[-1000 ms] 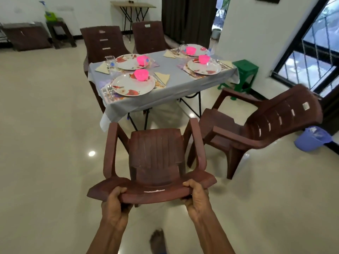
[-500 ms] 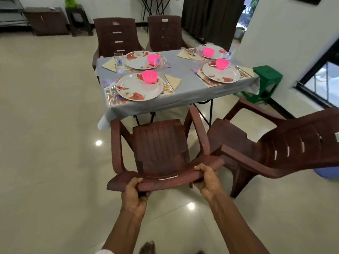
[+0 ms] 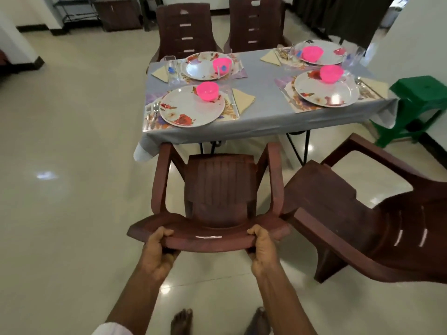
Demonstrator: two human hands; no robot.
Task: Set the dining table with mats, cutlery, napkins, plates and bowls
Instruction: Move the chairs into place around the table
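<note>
A brown plastic chair (image 3: 219,189) stands just before the table's near edge, its armrests reaching the cloth. My left hand (image 3: 157,255) and my right hand (image 3: 262,250) grip the top rail of its backrest. The table (image 3: 263,117), under a grey cloth, carries several floral plates, each with a pink bowl. The nearest plate (image 3: 191,107) has a pink bowl (image 3: 207,91), a fork and spoon (image 3: 152,114) on its left and a folded napkin (image 3: 243,100) on its right, over a floral mat.
A second brown chair (image 3: 362,218) stands turned at the right, close to the one I hold. Two more chairs (image 3: 186,27) are at the table's far side. A green stool (image 3: 418,107) is beside the right wall. My bare feet (image 3: 181,320) show below.
I have walked forward with the chair, bringing it from open floor up to the table's near edge. Both hands keep the same grip on the backrest.
</note>
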